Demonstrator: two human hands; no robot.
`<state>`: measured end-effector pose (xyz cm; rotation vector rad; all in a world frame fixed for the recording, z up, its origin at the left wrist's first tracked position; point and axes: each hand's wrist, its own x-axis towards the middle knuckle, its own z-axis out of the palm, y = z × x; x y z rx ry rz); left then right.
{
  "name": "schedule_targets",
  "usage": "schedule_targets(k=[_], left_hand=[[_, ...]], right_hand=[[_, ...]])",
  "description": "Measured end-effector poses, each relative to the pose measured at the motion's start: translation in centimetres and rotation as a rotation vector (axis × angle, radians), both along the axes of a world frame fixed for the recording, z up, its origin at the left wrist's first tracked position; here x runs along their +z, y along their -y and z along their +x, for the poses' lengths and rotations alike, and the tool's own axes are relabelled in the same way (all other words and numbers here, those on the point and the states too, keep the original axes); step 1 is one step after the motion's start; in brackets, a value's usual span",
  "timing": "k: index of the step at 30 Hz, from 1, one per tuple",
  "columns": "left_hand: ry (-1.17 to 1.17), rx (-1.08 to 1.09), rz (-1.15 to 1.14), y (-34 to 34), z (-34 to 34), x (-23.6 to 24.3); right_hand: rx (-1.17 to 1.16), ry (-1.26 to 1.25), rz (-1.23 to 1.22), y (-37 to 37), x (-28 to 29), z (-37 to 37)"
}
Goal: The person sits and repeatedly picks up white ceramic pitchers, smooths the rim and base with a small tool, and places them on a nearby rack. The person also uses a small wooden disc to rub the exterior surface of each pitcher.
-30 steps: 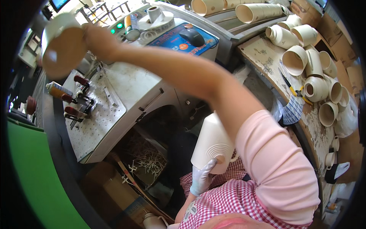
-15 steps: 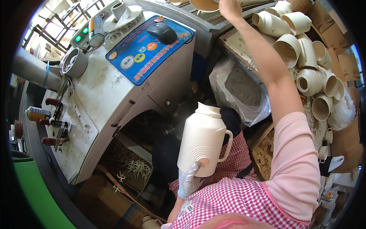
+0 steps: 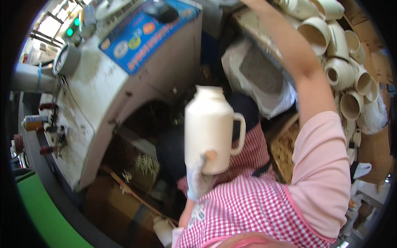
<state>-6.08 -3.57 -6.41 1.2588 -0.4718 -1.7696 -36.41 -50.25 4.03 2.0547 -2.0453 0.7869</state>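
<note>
My left hand (image 3: 198, 180), in a pale glove, grips the lower part of a cream plastic jug body (image 3: 209, 128) from the near side. The jug stands nearly upright over my lap, its neck with the spout at the top and its looped handle to the right. Low on its wall, beside my gloved thumb, is a round tan patch. My right arm (image 3: 304, 62) reaches far forward, and its hand lies beyond the top edge, so what it touches is hidden. Motion blurs the picture.
Several cream jug bodies (image 3: 339, 74) are piled at the right. A plastic-lined bin (image 3: 231, 62) stands ahead, with a box of cream scraps (image 3: 285, 144) nearer. At left is a white machine table (image 3: 99, 78) bearing a blue mat (image 3: 140, 49), a mouse and red-handled clamps (image 3: 49, 149).
The view has shifted, so most things sit higher in the picture. My right hand has passed out of sight at the top. The jug remains in my left hand, now less tilted.
</note>
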Motion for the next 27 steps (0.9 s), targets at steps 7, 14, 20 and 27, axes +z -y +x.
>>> schedule_targets(k=[7, 14, 20, 27], left_hand=[[-0.305, 0.227, -0.079, -2.9, -1.8, -1.9], [-0.289, 0.149, -0.162, -5.6, -3.4, -0.5], [0.039, 0.093, -0.271, -7.4, -3.8, 0.0], [0.080, 0.128, -0.315, -7.5, -3.1, -0.5]], right_hand=[[0.632, 0.678, 0.923, -37.1, -4.4, 4.8], [0.395, 0.996, 0.672, -47.4, -7.2, 8.8], [0.356, 1.217, 0.697, -48.9, -8.4, 9.6], [0.337, 1.251, 0.813, -47.8, -10.2, 9.0]])
